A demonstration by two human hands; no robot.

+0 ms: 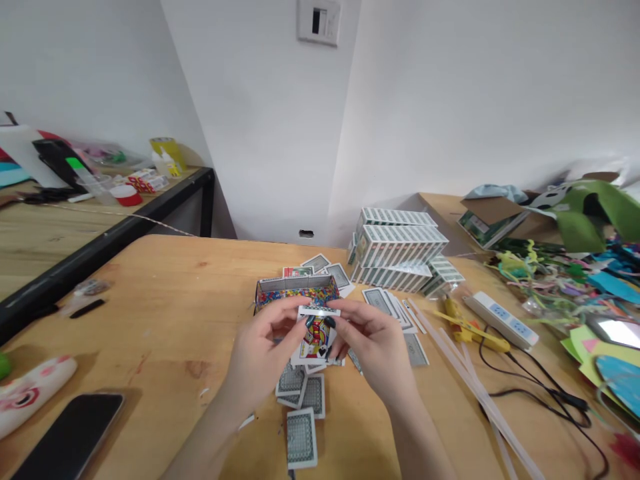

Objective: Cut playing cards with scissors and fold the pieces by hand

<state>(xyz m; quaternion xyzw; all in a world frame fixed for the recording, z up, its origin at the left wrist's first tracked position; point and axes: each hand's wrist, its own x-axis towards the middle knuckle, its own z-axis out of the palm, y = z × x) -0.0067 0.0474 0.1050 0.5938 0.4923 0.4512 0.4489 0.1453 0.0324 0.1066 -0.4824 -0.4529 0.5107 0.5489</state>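
Observation:
Between both hands is a playing card (316, 343), a face card with a spade mark, its upper edge bent over toward me. My left hand (273, 337) pinches its left side and my right hand (365, 333) pinches its right side. Just behind the hands stands an open box (297, 288) built of cards, with many small colourful bits along its wall. Below the hands, several cards with patterned grey backs (301, 437) lie on the wooden table (165, 320). More loose cards (385, 307) are spread right of the box.
Stacked packs of cards (400, 245) stand at the back. To the right lie a yellow glue gun (467, 327), clear glue sticks (470, 380), a power strip (501, 320) and a pile of coloured craft scraps (560, 267). A phone (70, 437) rests at the front left.

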